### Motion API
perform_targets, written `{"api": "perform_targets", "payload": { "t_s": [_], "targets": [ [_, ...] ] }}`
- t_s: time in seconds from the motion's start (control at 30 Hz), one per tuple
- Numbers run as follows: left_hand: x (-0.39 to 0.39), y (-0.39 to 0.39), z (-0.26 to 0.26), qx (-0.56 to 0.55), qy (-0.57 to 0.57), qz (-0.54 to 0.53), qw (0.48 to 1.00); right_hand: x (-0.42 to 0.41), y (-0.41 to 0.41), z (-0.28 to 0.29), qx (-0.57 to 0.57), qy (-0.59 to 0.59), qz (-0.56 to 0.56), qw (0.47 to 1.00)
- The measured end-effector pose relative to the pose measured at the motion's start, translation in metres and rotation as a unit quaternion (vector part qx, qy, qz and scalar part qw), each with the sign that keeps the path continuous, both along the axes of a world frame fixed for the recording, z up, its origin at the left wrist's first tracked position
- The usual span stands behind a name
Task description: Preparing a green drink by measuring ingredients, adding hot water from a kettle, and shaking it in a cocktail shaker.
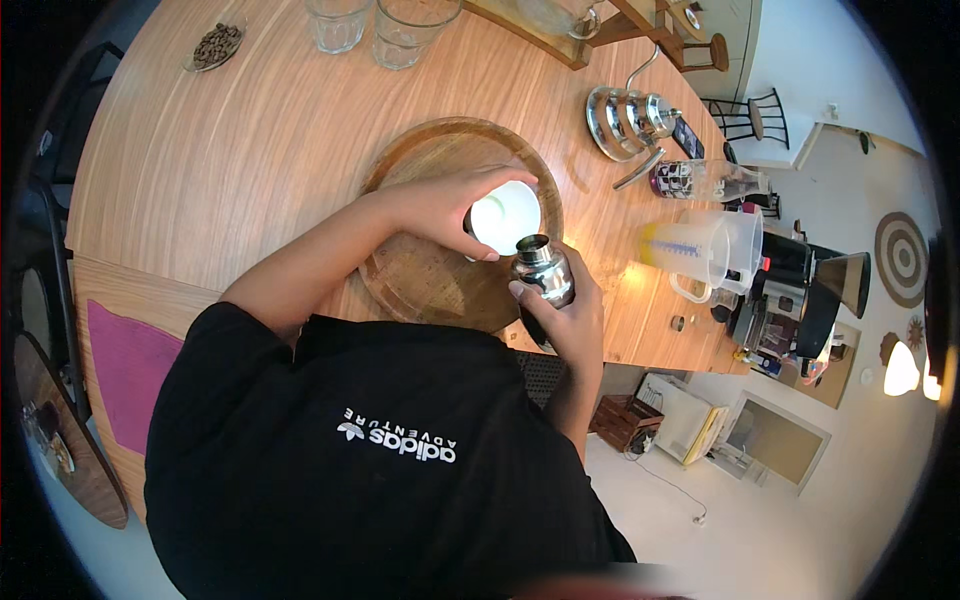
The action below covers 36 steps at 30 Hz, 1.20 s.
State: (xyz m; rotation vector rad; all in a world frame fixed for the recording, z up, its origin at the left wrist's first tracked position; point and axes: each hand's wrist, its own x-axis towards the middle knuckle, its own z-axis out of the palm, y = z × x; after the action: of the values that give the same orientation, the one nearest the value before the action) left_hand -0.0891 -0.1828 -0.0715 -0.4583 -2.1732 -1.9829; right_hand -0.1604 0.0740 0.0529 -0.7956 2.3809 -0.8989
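My left hand [450, 214] holds a white cup [505, 217] by its sides, its round mouth facing up towards me. My right hand [566, 311] grips a shiny metal cocktail shaker [545, 276], its narrow neck uncapped and close to the cup's near rim. The shaker is tilted, and its lower part is partly hidden by my fingers. Whether anything flows between the two cannot be told. Both are above a round wooden tray [427, 277] on the wooden table [247, 172].
A metal gooseneck kettle [630, 124], a glass bottle [705, 180] and plastic measuring jugs [686, 247] stand to the right, before a coffee grinder [795, 292]. Two glasses [409, 34] and a dish of coffee beans [217, 45] are across the table. A purple cloth [131, 371] lies left.
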Motion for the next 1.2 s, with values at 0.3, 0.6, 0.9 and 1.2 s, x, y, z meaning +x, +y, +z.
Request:
{"api": "perform_targets", "payload": {
  "t_s": [0.3,0.6,0.9,1.2],
  "targets": [
    [0.002,-0.001,0.003,-0.017,-0.003,0.009,1.000,0.001,-0.005,0.006,0.009,-0.031,-0.020,0.999],
    [-0.001,-0.002,0.002,-0.031,0.030,0.024,0.999,-0.001,-0.005,0.008,0.018,-0.032,-0.021,0.999],
    [0.001,-0.002,0.004,-0.017,0.011,0.016,1.000,-0.004,-0.007,0.011,0.033,-0.019,-0.014,0.999],
    [0.002,-0.002,0.005,-0.017,0.007,0.018,1.000,-0.005,-0.011,0.016,0.045,-0.025,-0.012,0.999]
  ]
}}
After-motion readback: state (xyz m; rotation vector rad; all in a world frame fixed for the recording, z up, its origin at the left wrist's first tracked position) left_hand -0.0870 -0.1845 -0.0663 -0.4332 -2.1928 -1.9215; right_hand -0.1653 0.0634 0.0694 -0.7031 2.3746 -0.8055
